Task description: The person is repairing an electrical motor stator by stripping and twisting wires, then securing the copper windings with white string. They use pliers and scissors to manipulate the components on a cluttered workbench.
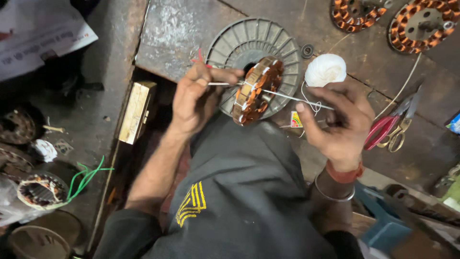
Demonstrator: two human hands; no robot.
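Observation:
A round stator (256, 91) wound with copper coils stands on edge in front of me, between my hands. My left hand (197, 96) pinches a thin metal needle-like tool at the stator's left side. My right hand (341, 120) is closed on the white thread (297, 100), which runs taut from the coils to my fingers. A ball of white thread (325, 69) lies just behind my right hand. Beneath the stator lies a grey ribbed round cover (239, 45).
Red-handled scissors (390, 127) lie to the right on the dark workbench (182, 33). Two more copper-wound stators (357, 13) (421, 24) rest at the back right. A wooden block (137, 111) stands at the left; another stator with green wires (43, 189) lies on the floor.

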